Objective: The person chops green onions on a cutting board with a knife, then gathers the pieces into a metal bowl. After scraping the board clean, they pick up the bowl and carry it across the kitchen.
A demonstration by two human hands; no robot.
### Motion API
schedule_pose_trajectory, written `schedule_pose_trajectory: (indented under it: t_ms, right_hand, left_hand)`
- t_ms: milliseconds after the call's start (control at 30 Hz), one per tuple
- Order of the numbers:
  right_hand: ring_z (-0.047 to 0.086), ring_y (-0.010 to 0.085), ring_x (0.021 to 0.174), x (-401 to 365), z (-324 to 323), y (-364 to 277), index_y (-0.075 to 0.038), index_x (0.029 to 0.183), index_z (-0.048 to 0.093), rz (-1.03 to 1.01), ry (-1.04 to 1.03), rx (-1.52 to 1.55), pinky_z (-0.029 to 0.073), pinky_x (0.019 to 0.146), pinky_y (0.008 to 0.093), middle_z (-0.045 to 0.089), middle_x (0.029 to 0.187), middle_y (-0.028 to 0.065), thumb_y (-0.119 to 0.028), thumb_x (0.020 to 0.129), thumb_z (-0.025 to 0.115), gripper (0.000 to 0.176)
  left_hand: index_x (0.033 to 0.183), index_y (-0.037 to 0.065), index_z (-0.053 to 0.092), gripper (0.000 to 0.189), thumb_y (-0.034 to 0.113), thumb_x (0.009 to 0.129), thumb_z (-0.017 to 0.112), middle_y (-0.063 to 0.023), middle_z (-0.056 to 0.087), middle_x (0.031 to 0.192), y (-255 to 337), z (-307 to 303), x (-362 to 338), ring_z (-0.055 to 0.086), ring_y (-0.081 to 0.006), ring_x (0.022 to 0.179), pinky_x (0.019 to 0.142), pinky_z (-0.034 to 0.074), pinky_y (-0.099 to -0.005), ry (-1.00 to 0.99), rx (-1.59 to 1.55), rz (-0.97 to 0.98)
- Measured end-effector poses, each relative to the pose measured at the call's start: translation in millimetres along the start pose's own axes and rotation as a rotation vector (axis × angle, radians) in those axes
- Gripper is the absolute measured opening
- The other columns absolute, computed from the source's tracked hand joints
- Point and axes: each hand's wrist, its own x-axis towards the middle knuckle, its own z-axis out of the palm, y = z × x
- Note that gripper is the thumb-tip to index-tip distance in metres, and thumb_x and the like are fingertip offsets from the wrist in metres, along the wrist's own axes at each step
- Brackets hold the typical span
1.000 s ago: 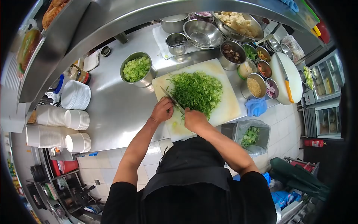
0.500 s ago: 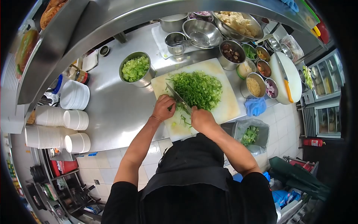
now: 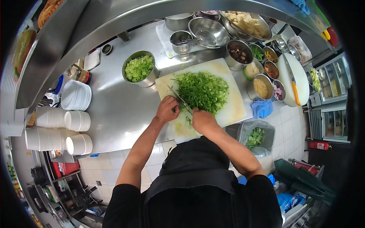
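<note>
On a white cutting board (image 3: 236, 110) lies a wide heap of chopped spring onions (image 3: 201, 91). My right hand (image 3: 204, 121) is closed around the handle of a kitchen knife (image 3: 180, 98), whose blade slants up and left along the heap's left edge. Close beside the blade, my left hand (image 3: 167, 109) has its fingers curled down on the board over a small bunch of greens, mostly hidden. A few cut green bits lie between the two hands. Behind the board's left corner stands a metal pot (image 3: 146, 78) filled with chopped pale-green pieces.
Metal bowls and pots of ingredients, including dark mushrooms (image 3: 240, 53), stand behind and right of the board. A yellow-handled knife (image 3: 293, 85) lies on a round white board (image 3: 303, 81). Stacked white containers (image 3: 78, 145) line the left. A lined bin (image 3: 266, 140) and overhead steel shelf (image 3: 152, 19) are near.
My right hand and the knife have shifted slightly left and down relative to the board. My left hand stays curled in nearly the same place. The whole view has moved a little.
</note>
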Motion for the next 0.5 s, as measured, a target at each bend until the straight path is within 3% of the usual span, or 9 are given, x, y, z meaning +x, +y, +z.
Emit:
schedule_pose_trajectory:
  t_ms: [500]
  right_hand:
    - [0.068, 0.0424, 0.082, 12, 23, 6, 0.006, 0.103, 0.054, 0.063, -0.013, 0.056, 0.055, 0.073, 0.0498, 0.067, 0.085, 0.0264, -0.01, 0.084, 0.05, 0.025]
  left_hand:
    - [0.076, 0.004, 0.061, 0.014, -0.004, 0.065, 0.064, -0.0113, 0.058, 0.082, 8, -5, -2, 0.057, -0.0312, 0.078, 0.072, 0.05, -0.0381, 0.01, -0.006, -0.012]
